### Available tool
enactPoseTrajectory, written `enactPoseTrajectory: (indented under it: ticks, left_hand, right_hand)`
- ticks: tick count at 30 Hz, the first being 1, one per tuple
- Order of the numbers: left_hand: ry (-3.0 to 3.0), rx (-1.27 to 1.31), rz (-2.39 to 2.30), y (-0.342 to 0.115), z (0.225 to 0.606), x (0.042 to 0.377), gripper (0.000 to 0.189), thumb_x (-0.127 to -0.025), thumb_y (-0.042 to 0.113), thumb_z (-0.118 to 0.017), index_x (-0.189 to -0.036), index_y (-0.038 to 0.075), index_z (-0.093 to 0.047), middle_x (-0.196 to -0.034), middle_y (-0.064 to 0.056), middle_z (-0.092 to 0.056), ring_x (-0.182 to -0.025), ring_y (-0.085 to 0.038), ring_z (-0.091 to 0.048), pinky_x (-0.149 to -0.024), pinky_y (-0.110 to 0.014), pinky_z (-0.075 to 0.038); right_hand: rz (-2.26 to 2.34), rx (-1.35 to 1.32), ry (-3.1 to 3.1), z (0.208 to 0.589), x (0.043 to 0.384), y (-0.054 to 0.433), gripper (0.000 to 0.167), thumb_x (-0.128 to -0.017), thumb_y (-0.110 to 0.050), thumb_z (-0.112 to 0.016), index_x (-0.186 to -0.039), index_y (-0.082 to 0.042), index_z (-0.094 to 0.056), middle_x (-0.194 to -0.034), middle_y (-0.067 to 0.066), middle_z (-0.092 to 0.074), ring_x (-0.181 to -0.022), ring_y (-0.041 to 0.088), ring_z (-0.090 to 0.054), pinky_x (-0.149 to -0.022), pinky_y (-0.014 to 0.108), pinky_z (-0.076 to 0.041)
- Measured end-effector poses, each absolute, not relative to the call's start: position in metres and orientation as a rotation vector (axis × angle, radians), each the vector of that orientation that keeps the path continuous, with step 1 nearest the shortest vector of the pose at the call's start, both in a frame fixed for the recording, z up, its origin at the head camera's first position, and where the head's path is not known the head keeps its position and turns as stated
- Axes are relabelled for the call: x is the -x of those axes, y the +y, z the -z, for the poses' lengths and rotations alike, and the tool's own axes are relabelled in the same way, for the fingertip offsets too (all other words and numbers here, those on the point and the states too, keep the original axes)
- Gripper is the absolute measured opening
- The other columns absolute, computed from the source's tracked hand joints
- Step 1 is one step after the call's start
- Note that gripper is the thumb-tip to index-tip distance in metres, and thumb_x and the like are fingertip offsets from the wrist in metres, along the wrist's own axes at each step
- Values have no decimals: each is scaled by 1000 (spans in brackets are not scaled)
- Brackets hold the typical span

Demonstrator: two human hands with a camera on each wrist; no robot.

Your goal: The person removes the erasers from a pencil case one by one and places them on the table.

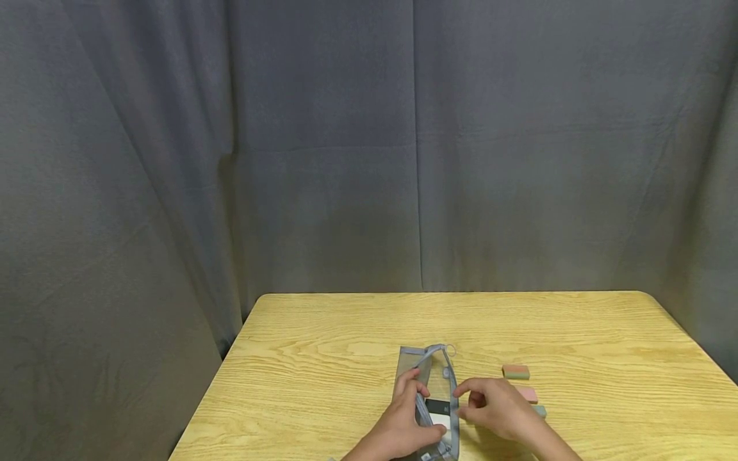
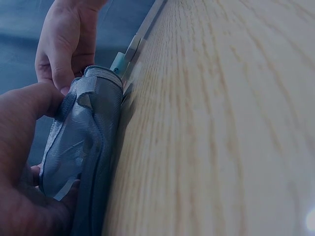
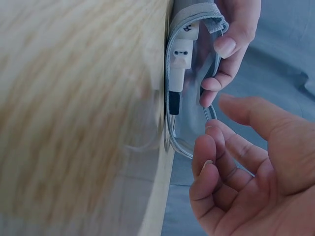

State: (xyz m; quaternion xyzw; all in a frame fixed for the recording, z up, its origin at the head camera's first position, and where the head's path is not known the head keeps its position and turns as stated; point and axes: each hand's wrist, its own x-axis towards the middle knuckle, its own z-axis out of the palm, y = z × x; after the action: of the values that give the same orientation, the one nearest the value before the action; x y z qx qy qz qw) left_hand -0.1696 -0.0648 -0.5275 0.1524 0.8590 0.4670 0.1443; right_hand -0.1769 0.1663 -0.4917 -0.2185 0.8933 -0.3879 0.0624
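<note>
A see-through grey mesh zip pouch (image 1: 428, 358) lies on the table with its zip side spread apart. My left hand (image 1: 403, 419) grips its left rim, thumb over the near end and fingers along the opening. Inside it are a black-and-white block (image 1: 438, 408) and white pieces with small drawn faces (image 3: 182, 56). At the right rim is my right hand (image 1: 492, 406); its fingers are loosely bent, thumb apart from the forefinger, with nothing between them. The forefinger tip lies close to the zip edge (image 3: 210, 112); whether it touches cannot be told.
Right of the pouch, small rounded blocks lie on the wooden table (image 1: 323, 358): an orange-and-green one (image 1: 516, 372), a pink one (image 1: 527, 394) and a teal one (image 1: 539, 411), partly behind my right hand. A grey curtain (image 1: 334, 160) hangs beyond the table's far edge.
</note>
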Motion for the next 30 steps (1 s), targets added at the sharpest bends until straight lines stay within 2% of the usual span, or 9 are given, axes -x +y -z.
enactPoseTrajectory:
  ticks: [6,15,22,24,30]
  left_hand:
    - [2472,-447,-1350,-65,526,169,50,-80,33,-78,-116,21,-45,-163,2,-15,-101,-15,-55,-73,-25,-50]
    - [2472,-448,-1342,-66,525,168,50,-81,34,-78,-116,22,-45,-163,3,-14,-107,-19,-55,-74,-26,-50]
    - [2457,-433,-1354,-66,527,169,50,-81,34,-78,-117,21,-45,-163,3,-14,-94,-13,-55,-70,-24,-48]
    - [2453,-430,-1359,-66,528,169,50,-80,34,-78,-116,22,-45,-163,4,-14,-95,-14,-54,-70,-24,-48]
    - [2471,-437,-1347,-66,528,170,50,-80,35,-78,-116,22,-45,-163,3,-15,-110,-20,-54,-77,-27,-50]
  right_hand:
    - [1195,685,2659,492,176,165,24,-87,-23,-79,-106,-8,-73,-69,-11,-55,-56,1,-45,-52,21,-39]
    - [1158,674,2661,496,177,162,22,-87,-23,-79,-104,-11,-73,-70,-10,-56,-57,3,-45,-52,22,-39]
    - [1158,675,2650,497,177,159,23,-86,-23,-80,-104,-12,-73,-70,-9,-56,-57,3,-46,-52,22,-39]
    - [1161,676,2644,497,177,158,23,-86,-24,-80,-104,-12,-73,-70,-9,-56,-57,4,-46,-52,22,-39]
    - [1135,675,2645,498,178,156,23,-85,-24,-80,-104,-13,-73,-69,-10,-56,-56,4,-46,-51,22,-38]
